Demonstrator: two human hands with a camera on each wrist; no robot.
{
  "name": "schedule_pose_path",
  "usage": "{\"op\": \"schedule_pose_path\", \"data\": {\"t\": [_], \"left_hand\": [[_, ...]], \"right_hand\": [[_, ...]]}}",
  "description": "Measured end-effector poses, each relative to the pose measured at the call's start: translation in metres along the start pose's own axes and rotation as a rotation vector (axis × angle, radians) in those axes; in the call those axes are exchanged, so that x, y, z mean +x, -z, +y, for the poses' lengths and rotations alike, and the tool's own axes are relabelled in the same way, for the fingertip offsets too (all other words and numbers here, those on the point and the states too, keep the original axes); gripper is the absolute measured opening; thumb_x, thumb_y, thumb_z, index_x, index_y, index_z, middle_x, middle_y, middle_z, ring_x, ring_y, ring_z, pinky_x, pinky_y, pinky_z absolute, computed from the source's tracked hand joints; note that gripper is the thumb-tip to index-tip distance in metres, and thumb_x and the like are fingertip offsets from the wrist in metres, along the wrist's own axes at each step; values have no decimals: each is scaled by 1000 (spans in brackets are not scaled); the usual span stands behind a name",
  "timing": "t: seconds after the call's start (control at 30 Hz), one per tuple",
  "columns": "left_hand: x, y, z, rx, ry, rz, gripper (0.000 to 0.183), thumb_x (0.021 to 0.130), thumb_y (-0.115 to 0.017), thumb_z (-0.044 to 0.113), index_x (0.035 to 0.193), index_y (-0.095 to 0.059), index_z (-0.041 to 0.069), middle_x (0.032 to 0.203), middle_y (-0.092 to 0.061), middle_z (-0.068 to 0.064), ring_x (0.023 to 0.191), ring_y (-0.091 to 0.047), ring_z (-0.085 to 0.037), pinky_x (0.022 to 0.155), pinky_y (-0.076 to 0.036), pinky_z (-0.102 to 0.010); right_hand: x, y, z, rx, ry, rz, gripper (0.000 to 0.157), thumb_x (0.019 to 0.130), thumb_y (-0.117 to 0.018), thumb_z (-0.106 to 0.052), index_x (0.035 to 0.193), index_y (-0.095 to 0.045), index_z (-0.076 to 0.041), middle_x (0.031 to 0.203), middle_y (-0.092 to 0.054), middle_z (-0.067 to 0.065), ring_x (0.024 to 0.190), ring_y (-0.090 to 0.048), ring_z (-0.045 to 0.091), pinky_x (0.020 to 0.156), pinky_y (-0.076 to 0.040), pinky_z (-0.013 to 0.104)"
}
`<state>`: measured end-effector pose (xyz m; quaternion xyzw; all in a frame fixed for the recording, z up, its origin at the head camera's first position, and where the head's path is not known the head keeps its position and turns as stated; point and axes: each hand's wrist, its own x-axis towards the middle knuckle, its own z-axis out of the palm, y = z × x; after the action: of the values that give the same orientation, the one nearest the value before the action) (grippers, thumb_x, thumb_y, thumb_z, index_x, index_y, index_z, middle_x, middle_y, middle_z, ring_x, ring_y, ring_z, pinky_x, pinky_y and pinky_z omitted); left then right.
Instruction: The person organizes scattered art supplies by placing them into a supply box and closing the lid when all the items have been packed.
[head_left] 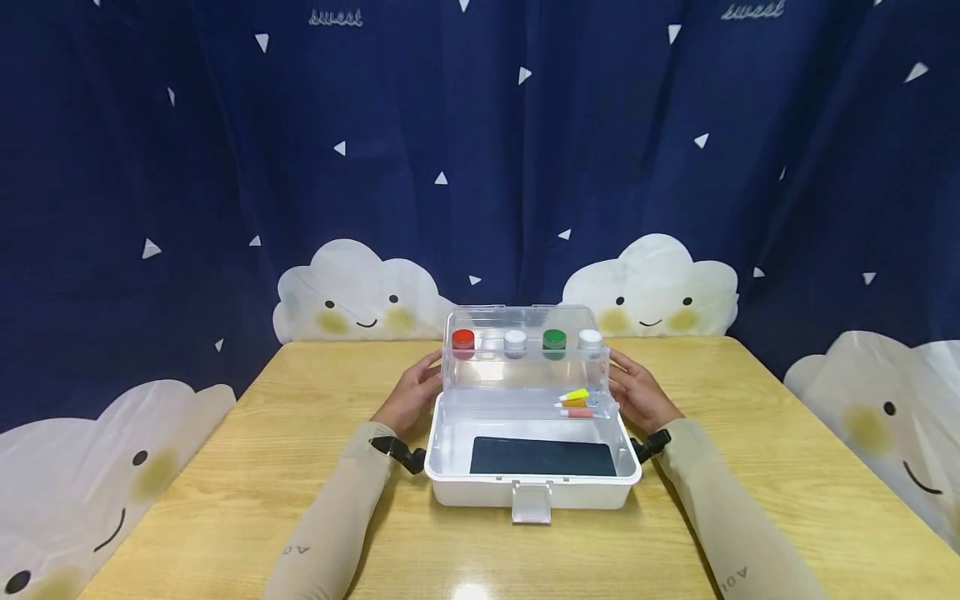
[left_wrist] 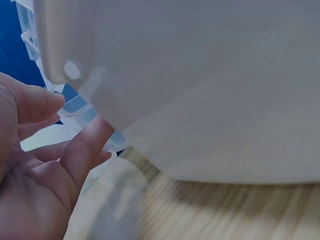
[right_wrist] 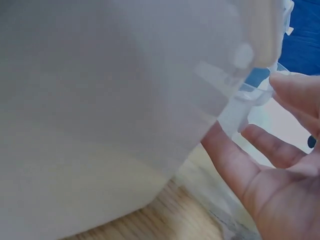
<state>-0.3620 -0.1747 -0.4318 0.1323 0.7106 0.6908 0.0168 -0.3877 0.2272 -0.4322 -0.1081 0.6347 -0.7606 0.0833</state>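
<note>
A white plastic storage box (head_left: 493, 493) with its clear lid (head_left: 491, 315) raised stands on the table. In a clear upper tray (head_left: 491, 371) sit a red-capped jar (head_left: 463, 342), two white-capped jars, one of them (head_left: 515, 342) mid-tray, and a green-capped jar (head_left: 554, 342). Below them lie a yellow tube (head_left: 574, 395), an orange tube (head_left: 572, 404) and a pink tube (head_left: 577, 413). A flat dark rectangle (head_left: 542, 457) lies in the base. My left hand (head_left: 411, 396) and right hand (head_left: 637, 392) are at the box's rear sides, fingers extended and partly hidden behind it.
The box stands on a light wood table (head_left: 315, 433). A front latch (head_left: 532, 503) hangs down from its front wall. Behind the table hangs a dark blue curtain (head_left: 480, 125) printed with white clouds and triangles.
</note>
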Motion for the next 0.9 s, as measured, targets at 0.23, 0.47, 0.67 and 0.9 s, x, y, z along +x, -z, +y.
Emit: {"op": "schedule_pose_path", "data": {"t": [0.23,0.47,0.67,0.9], "left_hand": [[-1,-2,-1,-50,10,22,53,99,-49,11,150,-32,14,145,-42,-22,130,-45,-33,102,-40,-42],[0,-4,6,-10,13,36,53,99,-46,6,149,-33,15,146,-42,-20,132,-43,-32,103,-39,-45],[0,-5,9,-4,12,54,56,96,-43,0,149,-33,17,146,-43,-18,132,-44,-31,102,-40,-46],[0,-5,12,-4,-26,63,55,95,-45,-2,144,-37,21,146,-44,-12,129,-47,-27,98,-44,-45]], "right_hand": [[1,-2,1,14,13,-9,62,98,-54,-22,153,-26,-13,141,-44,4,111,-57,9,91,-48,25],[0,-2,-2,-11,30,-2,60,97,-54,-20,152,-29,-16,137,-46,3,111,-56,10,90,-48,24],[-1,-2,-3,24,83,-27,56,99,-51,-15,151,-31,-16,126,-53,-4,100,-60,7,82,-51,23],[-2,-2,-5,104,145,-89,52,100,-46,-7,150,-34,-16,120,-58,-2,100,-61,10,83,-51,26]]}}
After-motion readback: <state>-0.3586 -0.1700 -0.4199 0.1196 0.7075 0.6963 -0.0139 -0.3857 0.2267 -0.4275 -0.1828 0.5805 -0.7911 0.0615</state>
